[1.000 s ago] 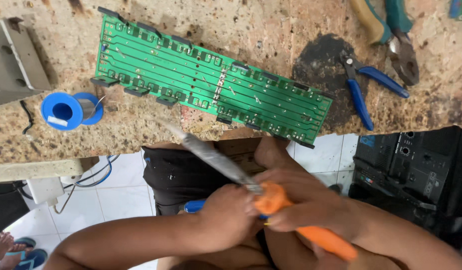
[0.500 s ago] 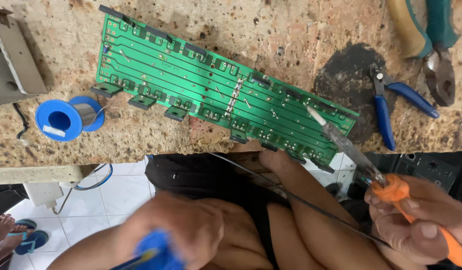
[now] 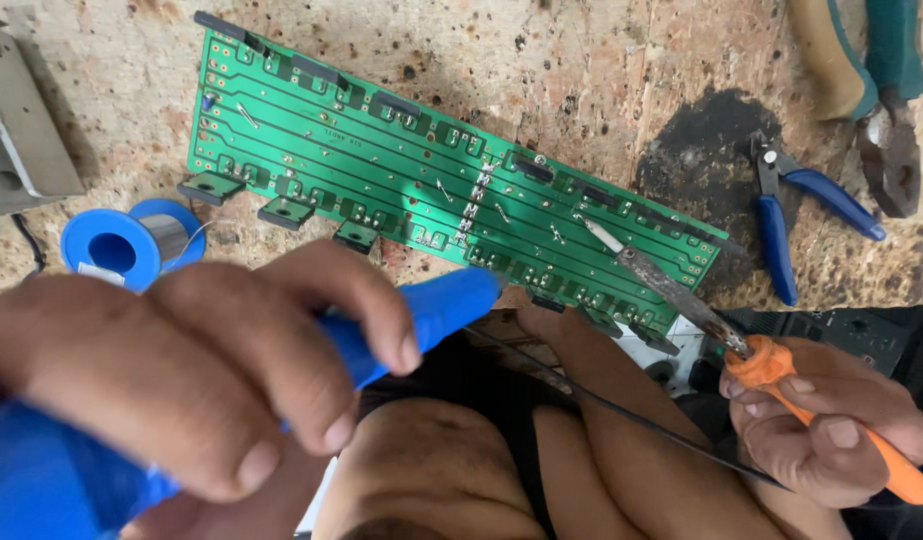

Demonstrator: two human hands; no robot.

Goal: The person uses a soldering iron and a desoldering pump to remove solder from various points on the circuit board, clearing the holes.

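Observation:
A long green circuit board [image 3: 421,170] lies slanted on the speckled stone worktop [image 3: 541,60], solder side up. My right hand [image 3: 831,425] grips a soldering iron by its orange handle [image 3: 886,470]; its metal tip [image 3: 603,233] touches the board near its right end. My left hand [image 3: 171,380], close to the camera, is closed around a blue plastic tube-shaped tool [image 3: 426,305] whose end points toward the board's lower edge. A thin black cord [image 3: 621,415] runs across my lap.
A blue spool of solder wire [image 3: 126,245] sits left of the board. Small blue-handled cutters [image 3: 781,215] lie beside a black scorch patch [image 3: 696,150]. Larger green-handled pliers [image 3: 881,90] are at the top right. A grey metal box [image 3: 16,135] is at the far left.
My right hand carried the iron's tip onto the board's right end. My left hand rose toward the camera with the blue tool, and its end now reaches the board's lower edge.

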